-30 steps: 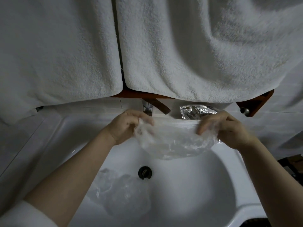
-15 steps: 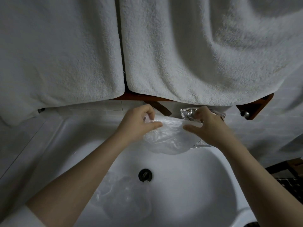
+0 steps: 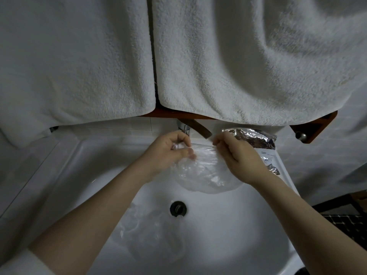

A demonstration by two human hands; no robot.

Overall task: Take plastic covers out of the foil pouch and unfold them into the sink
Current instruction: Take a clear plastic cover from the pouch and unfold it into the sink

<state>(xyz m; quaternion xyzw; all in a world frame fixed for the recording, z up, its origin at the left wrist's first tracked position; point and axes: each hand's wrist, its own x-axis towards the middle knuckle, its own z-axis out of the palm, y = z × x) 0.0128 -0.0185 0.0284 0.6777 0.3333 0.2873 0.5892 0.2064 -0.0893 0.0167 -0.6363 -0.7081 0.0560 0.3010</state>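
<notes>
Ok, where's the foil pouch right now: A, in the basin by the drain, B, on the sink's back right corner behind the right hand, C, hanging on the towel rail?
B: the pouch lies on the sink rim, behind the right hand.

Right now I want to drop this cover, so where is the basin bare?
Bare: the sink's right half, between drain and right rim. Crowded: the lower left, where an unfolded cover lies, and the back rim by the foil pouch.

Foil pouch [image 3: 256, 138] on sink [image 3: 228, 225] rim, right of tap [image 3: 185, 129]
</notes>
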